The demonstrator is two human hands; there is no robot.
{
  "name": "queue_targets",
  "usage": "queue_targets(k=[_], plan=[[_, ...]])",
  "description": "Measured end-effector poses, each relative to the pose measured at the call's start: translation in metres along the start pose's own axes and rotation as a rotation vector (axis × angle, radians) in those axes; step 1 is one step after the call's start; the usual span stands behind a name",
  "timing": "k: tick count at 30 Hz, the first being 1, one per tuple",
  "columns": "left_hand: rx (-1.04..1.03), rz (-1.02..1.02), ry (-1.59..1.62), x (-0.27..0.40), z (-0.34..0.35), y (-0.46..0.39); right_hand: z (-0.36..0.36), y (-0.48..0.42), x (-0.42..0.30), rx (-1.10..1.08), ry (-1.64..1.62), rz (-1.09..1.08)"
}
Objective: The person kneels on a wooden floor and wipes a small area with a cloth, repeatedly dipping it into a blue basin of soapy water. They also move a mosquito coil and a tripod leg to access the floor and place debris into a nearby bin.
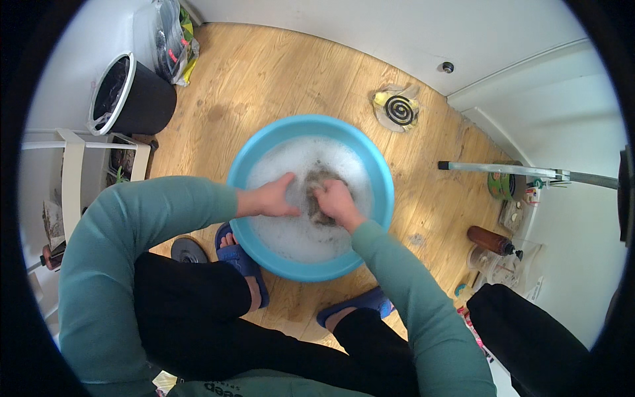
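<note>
A round blue plastic basin (310, 274) stands on the wooden floor between my slippered feet. White suds (292, 243) cover the water in it. My right hand (335, 199) dips its curled fingers into a murky brownish patch (321, 218) near the basin's middle; whether the fingers grip something under the surface is hidden. Over the left part of the suds is my left hand (274, 197), thumb and fingers spread, with nothing between them. Its fingertips are close to the foam, left of the brownish patch.
A black bin (149, 101) stands at the upper left, above a white rack (72, 183). A black mosquito coil (399, 110) lies on the floor at the upper right. A brown bottle (488, 240) and a metal leg (501, 168) are on the right. A round black lid-like disc (188, 249) lies by my left foot.
</note>
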State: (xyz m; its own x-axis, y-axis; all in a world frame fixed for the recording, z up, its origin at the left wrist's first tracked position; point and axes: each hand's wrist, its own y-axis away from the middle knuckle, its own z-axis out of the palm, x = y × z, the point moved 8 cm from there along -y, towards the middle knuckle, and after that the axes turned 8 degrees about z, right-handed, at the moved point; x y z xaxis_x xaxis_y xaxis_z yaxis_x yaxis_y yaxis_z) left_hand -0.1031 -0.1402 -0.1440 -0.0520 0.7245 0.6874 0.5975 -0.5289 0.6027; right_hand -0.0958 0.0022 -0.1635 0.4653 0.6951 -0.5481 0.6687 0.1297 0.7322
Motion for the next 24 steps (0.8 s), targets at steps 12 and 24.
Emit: queue_targets(k=[12, 24], plan=[[0.111, -0.099, -0.002, -0.002, -0.032, -0.018, -0.048, 0.011, 0.006, 0.15, 0.199, -0.155], [-0.418, 0.387, -1.091, 0.021, 0.035, 0.009, 0.042, 0.015, 0.01, 0.053, 0.489, -0.104]])
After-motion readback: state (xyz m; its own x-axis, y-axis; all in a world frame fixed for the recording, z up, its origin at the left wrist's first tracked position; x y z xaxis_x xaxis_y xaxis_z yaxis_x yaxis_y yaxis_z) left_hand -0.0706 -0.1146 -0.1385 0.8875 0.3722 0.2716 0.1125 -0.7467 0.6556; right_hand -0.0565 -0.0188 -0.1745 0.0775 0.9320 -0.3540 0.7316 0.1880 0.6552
